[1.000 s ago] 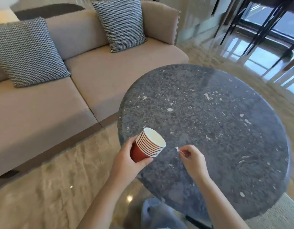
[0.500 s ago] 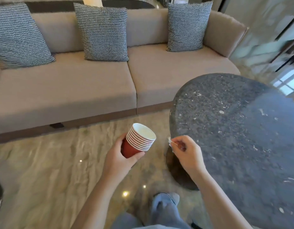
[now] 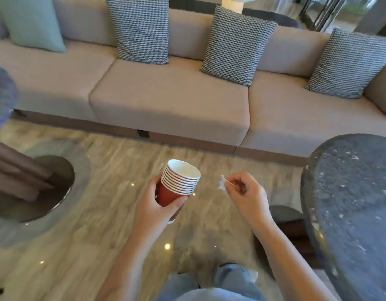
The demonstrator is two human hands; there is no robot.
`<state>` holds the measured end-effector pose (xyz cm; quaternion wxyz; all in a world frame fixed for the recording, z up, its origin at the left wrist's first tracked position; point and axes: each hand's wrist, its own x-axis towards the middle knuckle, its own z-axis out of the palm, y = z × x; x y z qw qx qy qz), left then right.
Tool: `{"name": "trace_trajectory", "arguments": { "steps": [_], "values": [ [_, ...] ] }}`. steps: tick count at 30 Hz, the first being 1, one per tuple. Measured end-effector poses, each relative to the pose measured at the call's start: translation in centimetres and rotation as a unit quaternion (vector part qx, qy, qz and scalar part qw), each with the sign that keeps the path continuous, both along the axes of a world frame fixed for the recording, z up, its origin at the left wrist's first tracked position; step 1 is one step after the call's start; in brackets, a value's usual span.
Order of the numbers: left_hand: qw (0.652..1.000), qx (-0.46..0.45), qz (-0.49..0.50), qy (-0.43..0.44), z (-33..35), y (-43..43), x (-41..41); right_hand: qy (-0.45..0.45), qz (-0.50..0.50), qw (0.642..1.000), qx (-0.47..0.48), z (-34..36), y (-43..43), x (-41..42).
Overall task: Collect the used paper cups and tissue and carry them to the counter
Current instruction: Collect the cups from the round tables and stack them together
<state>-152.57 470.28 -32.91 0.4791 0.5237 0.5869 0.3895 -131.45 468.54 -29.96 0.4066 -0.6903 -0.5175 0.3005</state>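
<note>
One long beige sofa (image 3: pixel 170 101) spans the far side, its three seat cushions carrying four pillows: three in a black-and-white weave (image 3: pixel 142 29) and one plain pale green (image 3: pixel 33 20) at the left end. Between the sofa's front edge and the person lies a broad strip of glossy marble floor (image 3: pixel 101 213), open across the middle. One round dark stone worktop (image 3: pixel 350 203) bounds that strip at the right, its rim close beside the right forearm; a second table's base (image 3: pixel 31 187) stands at the left. The left hand (image 3: pixel 153 211) is wrapped around a nested stack of red paper cups (image 3: pixel 177 185), roughly eight white rims showing, tilted to the right above the floor. The right hand (image 3: pixel 246 196) is nearly closed, pinching one small white scrap of tissue (image 3: pixel 223 184) just beside the stack, apart from it.
</note>
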Motion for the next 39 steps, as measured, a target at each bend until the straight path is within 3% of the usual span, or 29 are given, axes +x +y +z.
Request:
{"name": "trace_trajectory", "arguments": {
  "steps": [15,32,39],
  "values": [
    [0.962,-0.017,0.271,-0.013,-0.9,-2.6,-12.8,0.014,0.215,0.977,-0.008,-0.4,7.6,-15.1],
    [0.914,0.031,0.403,0.022,3.3,12.5,-22.3,0.032,0.383,0.923,0.022,1.8,28.8,-28.5],
    [0.892,0.017,0.451,0.029,3.3,14.0,-25.5,0.033,0.438,0.898,0.014,1.5,32.9,-33.7]
  ]
}}
